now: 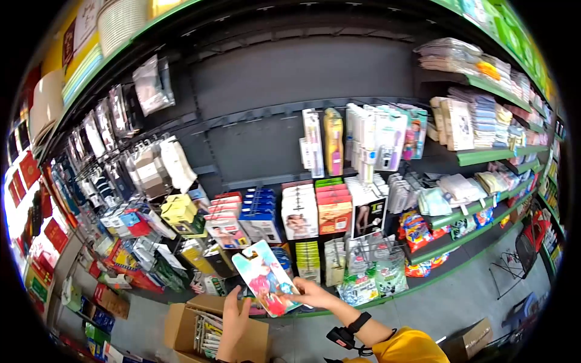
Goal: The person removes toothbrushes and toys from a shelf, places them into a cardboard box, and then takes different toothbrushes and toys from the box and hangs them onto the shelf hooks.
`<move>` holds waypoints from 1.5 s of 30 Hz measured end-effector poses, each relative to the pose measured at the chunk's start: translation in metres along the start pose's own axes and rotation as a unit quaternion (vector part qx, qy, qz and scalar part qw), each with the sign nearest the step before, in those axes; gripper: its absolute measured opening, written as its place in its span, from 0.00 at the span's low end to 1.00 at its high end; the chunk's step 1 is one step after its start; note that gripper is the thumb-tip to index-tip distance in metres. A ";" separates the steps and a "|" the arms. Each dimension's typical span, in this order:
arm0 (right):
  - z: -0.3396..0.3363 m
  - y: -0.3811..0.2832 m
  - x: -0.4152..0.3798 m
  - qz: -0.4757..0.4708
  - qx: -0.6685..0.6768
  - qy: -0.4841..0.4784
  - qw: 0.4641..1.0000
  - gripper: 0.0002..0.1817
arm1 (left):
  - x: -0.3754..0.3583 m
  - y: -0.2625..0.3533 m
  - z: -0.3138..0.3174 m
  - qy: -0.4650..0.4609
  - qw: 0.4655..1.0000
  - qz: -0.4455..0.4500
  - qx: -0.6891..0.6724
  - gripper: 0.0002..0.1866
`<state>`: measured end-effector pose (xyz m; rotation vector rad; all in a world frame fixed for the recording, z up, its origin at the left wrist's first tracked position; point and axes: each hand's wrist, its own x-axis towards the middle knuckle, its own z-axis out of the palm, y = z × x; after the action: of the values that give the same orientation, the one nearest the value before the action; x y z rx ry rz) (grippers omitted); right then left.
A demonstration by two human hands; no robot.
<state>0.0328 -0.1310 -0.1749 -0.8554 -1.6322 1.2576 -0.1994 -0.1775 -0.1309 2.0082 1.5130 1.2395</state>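
My right hand (311, 294) grips the lower right edge of a light blue card pack (261, 275) printed with colourful cartoon figures, a hang hole at its top. The pack is tilted in front of the lower shelf rack. My left hand (235, 317) is just left of the pack's lower edge, thumb and fingers apart; I see nothing held in it. Below it stands an open cardboard box (251, 339) with several slim packs (207, 334) inside. Similar cartoon card packs (416, 132) hang on hooks at the upper right of the rack.
Toothbrush packs (369, 136) hang mid-rack above boxed goods (299, 210). Socks (148, 163) hang at left; folded towels (481, 121) lie on shelves at right. Green bags (387, 275) hang low. Another cardboard box (472, 339) and a folding chair (523, 254) stand on the floor at right.
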 end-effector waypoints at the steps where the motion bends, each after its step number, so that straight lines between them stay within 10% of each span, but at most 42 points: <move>1: -0.009 -0.026 -0.012 -0.001 0.003 0.020 1.000 0.16 | 0.002 0.025 0.008 -0.038 0.995 -0.067 -0.071 0.20; 6: -0.035 -0.042 -0.047 -0.006 -0.037 0.068 0.997 0.15 | 0.000 0.041 0.062 -0.067 0.961 -0.063 -0.260 0.12; 13: -0.043 -0.043 -0.061 0.003 -0.003 0.083 0.997 0.14 | 0.009 0.056 0.059 -0.123 0.988 -0.056 -0.069 0.09; 26: -0.065 -0.057 -0.063 -0.053 -0.005 0.080 0.995 0.16 | 0.025 0.115 0.066 -0.057 0.979 -0.005 -0.195 0.08; 45: -0.174 -0.164 -0.047 -0.165 -0.061 0.322 0.930 0.18 | 0.142 0.204 0.136 -0.130 0.891 0.102 -0.424 0.13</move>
<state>0.2102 -0.1509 -0.0095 -0.8999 -1.2486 0.5547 0.0396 -0.0960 -0.0029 1.6359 0.4772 1.3189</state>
